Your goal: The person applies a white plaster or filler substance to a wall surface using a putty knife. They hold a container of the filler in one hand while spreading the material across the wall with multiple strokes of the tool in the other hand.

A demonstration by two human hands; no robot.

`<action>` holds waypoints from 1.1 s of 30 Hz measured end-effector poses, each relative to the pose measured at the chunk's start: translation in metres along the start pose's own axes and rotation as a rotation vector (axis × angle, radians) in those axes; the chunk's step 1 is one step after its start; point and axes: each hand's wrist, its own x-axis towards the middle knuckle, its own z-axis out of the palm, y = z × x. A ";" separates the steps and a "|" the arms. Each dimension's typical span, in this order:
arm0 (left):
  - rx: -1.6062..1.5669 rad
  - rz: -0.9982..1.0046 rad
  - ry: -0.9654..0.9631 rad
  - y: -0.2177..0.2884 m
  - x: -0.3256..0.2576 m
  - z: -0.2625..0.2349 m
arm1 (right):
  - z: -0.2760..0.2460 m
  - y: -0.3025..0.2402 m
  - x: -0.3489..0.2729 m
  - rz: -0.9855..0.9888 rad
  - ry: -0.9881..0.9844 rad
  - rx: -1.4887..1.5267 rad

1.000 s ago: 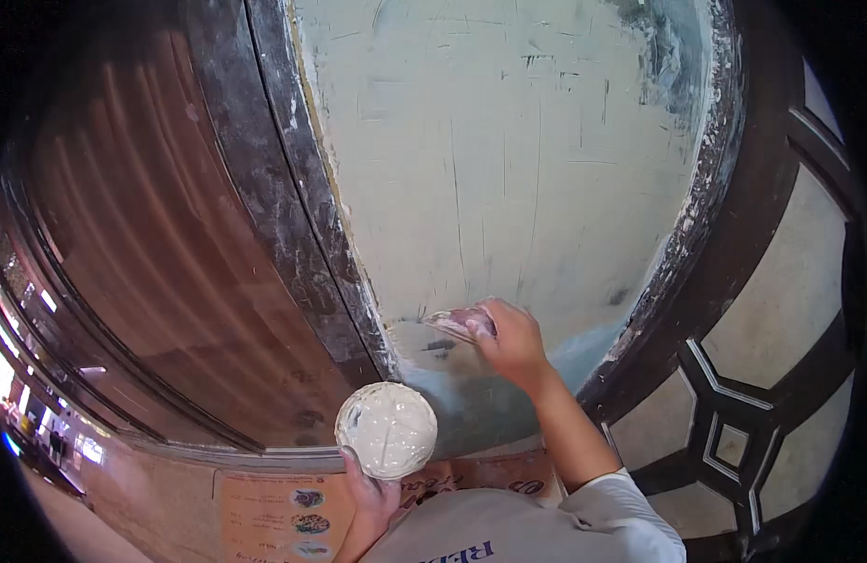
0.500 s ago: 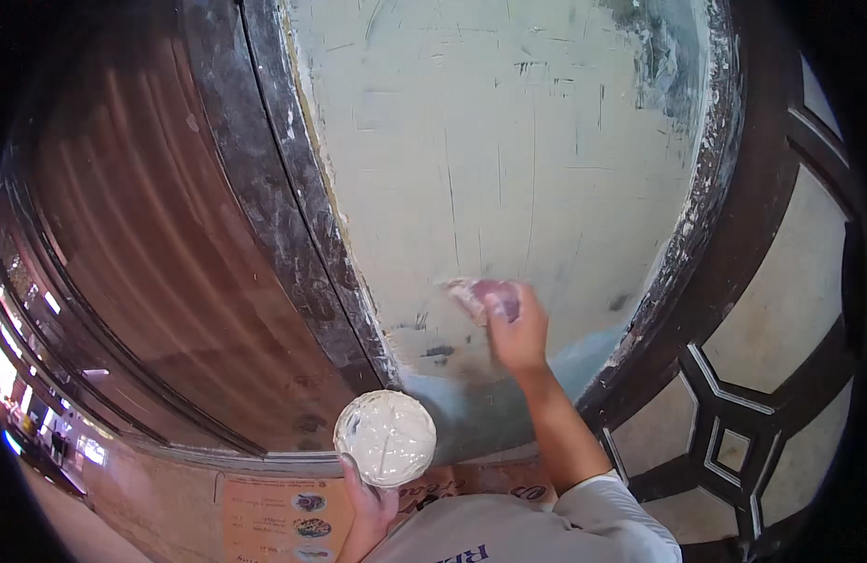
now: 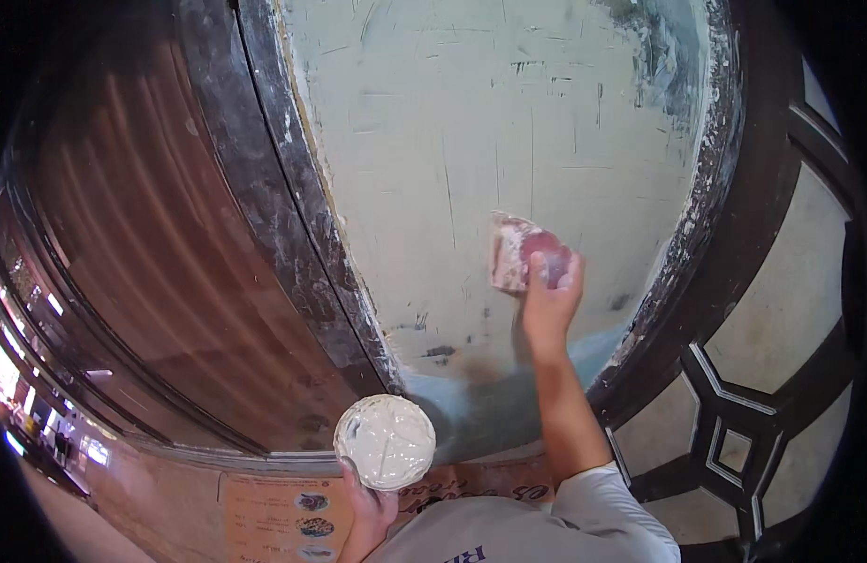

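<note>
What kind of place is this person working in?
Probably a building under renovation: the right hand presses a putty knife to a patchy filled wall, and the left hand holds a round filler-covered board.

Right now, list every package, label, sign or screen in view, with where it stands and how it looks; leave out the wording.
Poster or menu sheet: lower edge, beneath the dark frame, left of the left hand; rectangular, orange-tan with small round food pictures.
Printed strip: low, right of the round white-filled container; orange with dark lettering, partly hidden by the shoulder.
Lit panels: far left rim; small and bright, too blurred to tell whether signs or screens.
</note>
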 end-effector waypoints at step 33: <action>-0.046 0.003 0.015 0.007 0.004 -0.013 | -0.011 -0.019 -0.010 -0.090 -0.194 0.028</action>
